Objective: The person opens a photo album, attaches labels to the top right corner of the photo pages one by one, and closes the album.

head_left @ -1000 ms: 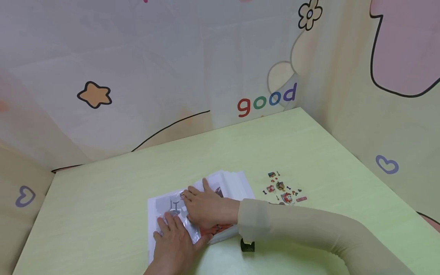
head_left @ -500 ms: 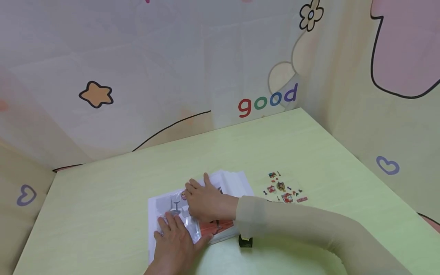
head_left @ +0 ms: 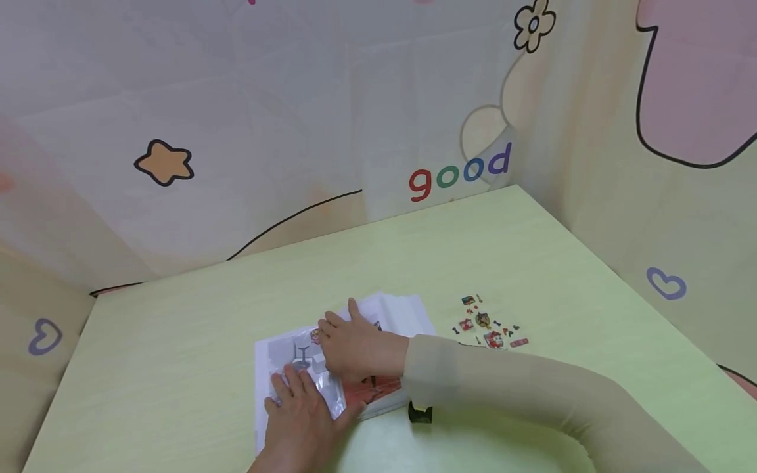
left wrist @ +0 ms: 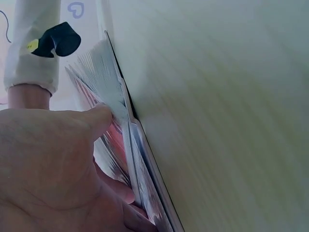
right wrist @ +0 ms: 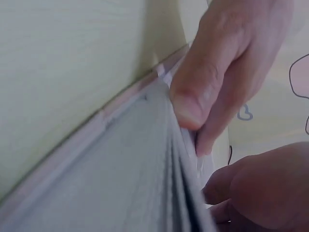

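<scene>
An open book (head_left: 278,353) with white borders lies on the table, its page printed with a grey scene and a red area (head_left: 372,391). My left hand (head_left: 298,414) rests on the left part, fingers spread and fairly straight. Its thumb (left wrist: 100,118) lies along the near edge of the pages. My right hand (head_left: 361,348) presses on the middle of the spread, palm down, hiding what is beneath. A small pink sticker (head_left: 315,336) shows beside its fingertips. Glossy, creased film shines between the hands. In the right wrist view, fanned page edges (right wrist: 145,164) show beside the left thumb (right wrist: 190,104).
A clear sheet of small colourful stickers (head_left: 494,339) lies right of the book, partly behind the right sleeve (head_left: 503,374). A black wrist device (head_left: 420,414) hangs under that sleeve. The pale green table (head_left: 195,315) meets decorated walls at its back and sides.
My right hand has shifted slightly up and right on the page, uncovering more of the red area and the pink sticker, then stays nearly still. My left hand keeps its place.
</scene>
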`<act>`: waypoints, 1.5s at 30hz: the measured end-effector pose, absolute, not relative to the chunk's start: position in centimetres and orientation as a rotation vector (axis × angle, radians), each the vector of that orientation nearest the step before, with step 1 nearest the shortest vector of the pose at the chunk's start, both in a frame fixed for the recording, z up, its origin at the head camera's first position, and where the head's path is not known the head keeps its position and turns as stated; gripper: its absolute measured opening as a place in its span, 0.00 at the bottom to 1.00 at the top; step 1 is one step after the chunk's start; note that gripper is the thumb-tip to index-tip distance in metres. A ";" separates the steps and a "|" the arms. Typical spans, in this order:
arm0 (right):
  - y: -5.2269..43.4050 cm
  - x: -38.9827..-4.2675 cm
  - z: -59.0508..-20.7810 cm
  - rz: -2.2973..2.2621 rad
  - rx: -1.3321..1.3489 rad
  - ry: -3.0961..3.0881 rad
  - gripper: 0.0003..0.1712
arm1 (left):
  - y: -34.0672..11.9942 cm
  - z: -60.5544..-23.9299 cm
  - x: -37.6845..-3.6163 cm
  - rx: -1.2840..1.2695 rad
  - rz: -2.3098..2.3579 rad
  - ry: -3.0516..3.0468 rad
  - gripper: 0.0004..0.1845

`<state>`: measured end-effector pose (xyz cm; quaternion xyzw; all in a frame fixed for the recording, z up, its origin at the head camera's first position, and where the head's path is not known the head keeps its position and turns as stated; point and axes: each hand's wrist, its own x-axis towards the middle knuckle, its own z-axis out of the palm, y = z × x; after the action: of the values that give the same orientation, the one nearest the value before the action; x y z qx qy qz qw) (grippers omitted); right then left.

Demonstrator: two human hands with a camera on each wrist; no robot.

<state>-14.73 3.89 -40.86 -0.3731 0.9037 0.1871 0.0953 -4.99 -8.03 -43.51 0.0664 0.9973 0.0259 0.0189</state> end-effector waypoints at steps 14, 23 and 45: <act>4.2 -16.0 -41.0 0.310 -1.042 2.755 0.30 | -8.2 -43.2 -5.3 0.148 0.140 3.000 0.65; 4.9 -16.4 -40.8 0.108 -1.060 2.739 0.27 | -8.3 -42.7 -5.6 0.080 0.204 2.943 0.66; 6.5 -16.7 -39.9 0.065 -1.270 2.834 0.28 | -8.6 -41.7 -5.1 0.230 0.281 3.075 0.50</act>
<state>-16.72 6.54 -39.89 -0.4089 0.9122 0.0208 0.0178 -5.10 -8.60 -41.74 0.0742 0.9928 0.0908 0.0227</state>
